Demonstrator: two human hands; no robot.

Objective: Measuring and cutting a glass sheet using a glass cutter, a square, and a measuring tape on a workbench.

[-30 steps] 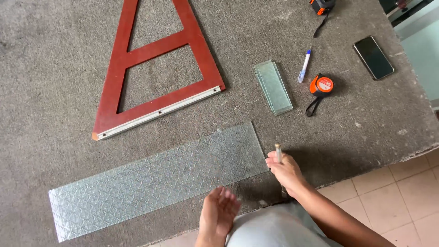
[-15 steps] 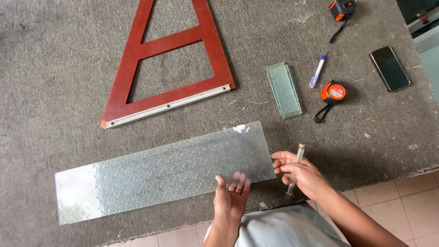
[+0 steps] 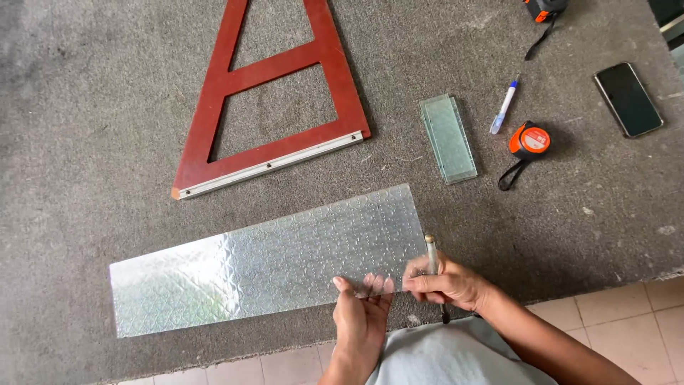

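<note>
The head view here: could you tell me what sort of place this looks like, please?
Probably a glass-cutting workbench. A long patterned glass strip lies on a grey carpeted table, with a red wooden square, an orange tape measure and a cutter-like tool in the right hand.

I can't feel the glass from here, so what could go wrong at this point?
1. The left hand has fingers under the patterned glass strip at its bare near edge, so a cut is possible.
2. The right hand pinches the strip's corner while also holding a glass cutter; the grip could slip.
</note>
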